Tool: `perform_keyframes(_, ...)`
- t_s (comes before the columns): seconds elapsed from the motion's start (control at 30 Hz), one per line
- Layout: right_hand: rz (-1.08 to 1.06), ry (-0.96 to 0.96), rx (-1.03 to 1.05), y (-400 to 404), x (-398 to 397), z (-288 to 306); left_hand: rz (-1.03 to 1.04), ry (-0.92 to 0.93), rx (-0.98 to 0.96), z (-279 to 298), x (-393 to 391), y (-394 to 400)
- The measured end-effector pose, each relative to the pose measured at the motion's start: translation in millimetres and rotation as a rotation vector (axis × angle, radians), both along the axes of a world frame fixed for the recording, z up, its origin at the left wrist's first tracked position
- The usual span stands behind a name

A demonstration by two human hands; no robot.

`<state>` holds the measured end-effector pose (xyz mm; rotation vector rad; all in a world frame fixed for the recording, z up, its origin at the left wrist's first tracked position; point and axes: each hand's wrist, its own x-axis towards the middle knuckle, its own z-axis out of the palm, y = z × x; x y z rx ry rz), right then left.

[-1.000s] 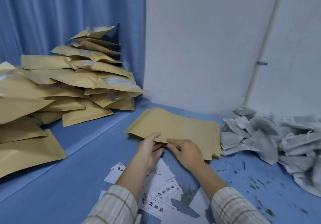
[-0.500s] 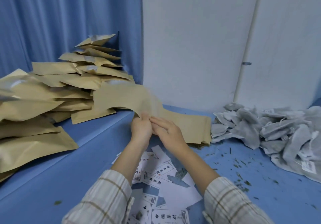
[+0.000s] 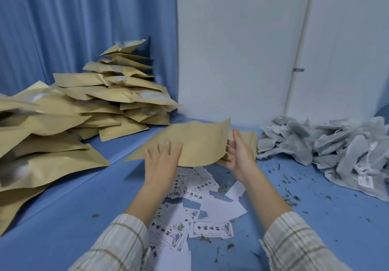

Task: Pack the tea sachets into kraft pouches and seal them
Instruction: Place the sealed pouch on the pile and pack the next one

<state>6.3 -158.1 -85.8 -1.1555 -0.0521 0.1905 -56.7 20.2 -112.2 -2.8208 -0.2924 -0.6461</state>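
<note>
Head view: a flat tan kraft paper pouch [image 3: 197,142] is held up off the blue table top [image 3: 63,203], between both hands, its left corner dipping towards the table. The left hand [image 3: 162,161] lies on the pouch's near edge with straight fingers spread over the upper face; whether the thumb pinches from beneath cannot be told. The right hand [image 3: 237,155] grips the pouch's right edge, fingers curled under it and the thumb raised along the side.

Just behind the held pouch, partly hidden by it, lies a low stack of empty flat kraft pouches [image 3: 250,142]. Right of the held pouch, well within the table's far right corner, sits a heap of grey mesh tea sachets [image 3: 328,144] (one with a small white tag showing). Left of the held pouch, a tall pile of filled, puffed kraft pouches [image 3: 88,110] leans against a blue curtain [image 3: 84,28]. Near of the held pouch, below the wrists, white printed paper labels [image 3: 202,211] are scattered, with green tea crumbs [image 3: 290,201] around them. Both forearms wear plaid sleeves [image 3: 299,243].
</note>
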Motion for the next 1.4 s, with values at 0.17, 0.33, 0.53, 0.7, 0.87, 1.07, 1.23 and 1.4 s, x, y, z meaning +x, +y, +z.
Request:
perform_keyframes(0.17,-0.064,0.144,-0.095,-13.5,-4.1,-36.3,-0.134,0.286,-0.354,-26.1,-12.4,-8.2)
perform_keyframes(0.33,0.013,0.190,0.031,-20.7,-10.3,-55.1,-0.456,0.447,-1.214,-14.9,-24.3,-31.4)
perform_keyframes(0.53,0.090,0.180,0.072,-18.7,-23.7,-75.4,-0.295,0.005,-1.594,-9.9,1.9,-90.8)
perform_keyframes(0.7,0.085,0.162,0.124,-16.2,-25.0,-74.7,-0.132,-0.202,-1.477,-22.5,14.7,-116.5)
perform_keyframes(0.87,0.106,0.134,0.129,-12.2,-30.2,-75.0,-0.059,-0.468,-1.451,-36.5,12.3,-120.4)
perform_keyframes(1.07,0.137,0.133,0.188,-7.7,-36.3,-77.8,-0.020,-0.571,-1.544,-48.3,15.6,-120.6)
perform_keyframes(1.23,0.143,0.172,0.272,-1.1,-41.7,-77.9,-0.013,-0.608,-1.556,-47.0,14.6,-120.2)
perform_keyframes(1.4,0.036,0.152,0.125,2.9,-47.5,-75.5,-0.084,-0.504,-1.176,-46.8,12.2,-117.8)
